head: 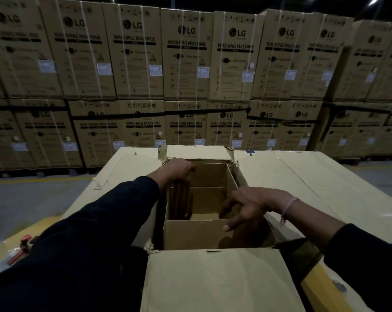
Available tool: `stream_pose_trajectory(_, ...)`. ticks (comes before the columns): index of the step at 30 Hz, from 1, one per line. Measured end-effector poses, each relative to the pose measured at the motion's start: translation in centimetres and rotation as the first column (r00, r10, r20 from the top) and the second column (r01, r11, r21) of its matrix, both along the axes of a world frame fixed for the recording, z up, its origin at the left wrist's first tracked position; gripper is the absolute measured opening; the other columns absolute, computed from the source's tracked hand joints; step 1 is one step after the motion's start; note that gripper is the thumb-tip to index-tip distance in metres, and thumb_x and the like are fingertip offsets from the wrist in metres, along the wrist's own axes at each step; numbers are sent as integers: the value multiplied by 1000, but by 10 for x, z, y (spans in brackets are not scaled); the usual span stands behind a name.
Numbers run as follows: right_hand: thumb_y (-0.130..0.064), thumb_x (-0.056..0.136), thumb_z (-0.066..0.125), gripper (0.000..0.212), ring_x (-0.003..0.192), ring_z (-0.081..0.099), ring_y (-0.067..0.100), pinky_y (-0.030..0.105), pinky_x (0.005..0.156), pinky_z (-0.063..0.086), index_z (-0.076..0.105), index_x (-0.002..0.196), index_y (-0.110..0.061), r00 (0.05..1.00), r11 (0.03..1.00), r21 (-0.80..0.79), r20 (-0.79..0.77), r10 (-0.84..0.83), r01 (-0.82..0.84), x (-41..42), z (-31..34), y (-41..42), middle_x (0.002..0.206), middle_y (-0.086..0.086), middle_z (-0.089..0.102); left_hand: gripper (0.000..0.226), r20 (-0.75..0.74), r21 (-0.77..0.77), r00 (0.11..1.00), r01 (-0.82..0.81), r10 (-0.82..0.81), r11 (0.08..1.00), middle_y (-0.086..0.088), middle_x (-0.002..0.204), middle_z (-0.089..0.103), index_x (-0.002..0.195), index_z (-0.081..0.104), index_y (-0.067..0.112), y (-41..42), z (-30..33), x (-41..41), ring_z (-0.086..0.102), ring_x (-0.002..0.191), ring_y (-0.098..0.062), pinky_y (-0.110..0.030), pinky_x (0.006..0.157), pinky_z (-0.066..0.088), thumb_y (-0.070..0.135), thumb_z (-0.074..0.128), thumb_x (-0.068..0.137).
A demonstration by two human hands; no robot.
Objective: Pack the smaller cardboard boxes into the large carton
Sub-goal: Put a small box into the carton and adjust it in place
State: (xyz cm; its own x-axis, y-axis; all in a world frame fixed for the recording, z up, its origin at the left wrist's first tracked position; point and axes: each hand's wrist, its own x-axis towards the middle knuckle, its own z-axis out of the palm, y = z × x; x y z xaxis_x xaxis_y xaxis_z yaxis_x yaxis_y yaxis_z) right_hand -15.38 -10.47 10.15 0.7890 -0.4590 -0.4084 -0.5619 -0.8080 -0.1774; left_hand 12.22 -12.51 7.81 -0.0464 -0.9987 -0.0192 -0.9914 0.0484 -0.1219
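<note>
The large carton [213,278] stands open in front of me, its flaps folded outward. Inside it, a smaller cardboard box [195,235] lies along the near wall, top face up. A darker brown box [179,201] stands upright against the left wall. My left hand [177,171] is at the carton's far left corner, fingers curled over the top of that upright box. My right hand [244,208] hovers over the right side of the opening with fingers spread and the thumb touching the near box's top. The carton's bottom shows bare in the middle.
The carton sits on flat cardboard sheets [303,176] over a yellow surface [314,282]. A red-handled tool [21,246] lies at the near left. Strapped washing-machine cartons [186,64], stacked high, form a wall behind. Grey floor [33,194] lies to the left.
</note>
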Motion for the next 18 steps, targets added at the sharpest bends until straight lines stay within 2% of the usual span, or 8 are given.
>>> stream_pose_trajectory(6,-76,83,67,67,129,51,17,29,90,43,63,139,-39,998,999,-14,49,-32,33,0,0,-4,144,-8,53,39,-44,-32,999,7,-8,999,-5,124,66,137,57,19,4,3,0,63,111,-20,-35,96,53,23,64,98)
stream_pose_trajectory(10,-85,82,58,83,149,35,31,48,114,40,50,151,-40,985,991,-32,120,-125,129,5,3,-10,165,1,32,42,-94,-69,996,6,-12,998,-7,127,64,138,57,16,11,4,-1,62,113,-21,-35,98,52,23,65,98)
stream_pose_trajectory(14,-87,84,52,93,153,29,31,52,121,33,37,160,-37,957,974,-105,231,-174,202,13,2,-19,168,1,25,51,-99,-127,995,2,-15,992,-9,137,58,144,53,17,21,2,1,55,124,-24,-41,105,48,30,65,97)
stream_pose_trajectory(18,-85,89,45,93,158,15,34,55,126,21,25,165,-36,928,929,-221,296,-225,296,16,-2,-31,173,7,14,64,-142,-192,990,-29,2,981,-10,158,39,155,40,21,36,1,4,36,144,-29,-45,117,37,40,62,98)
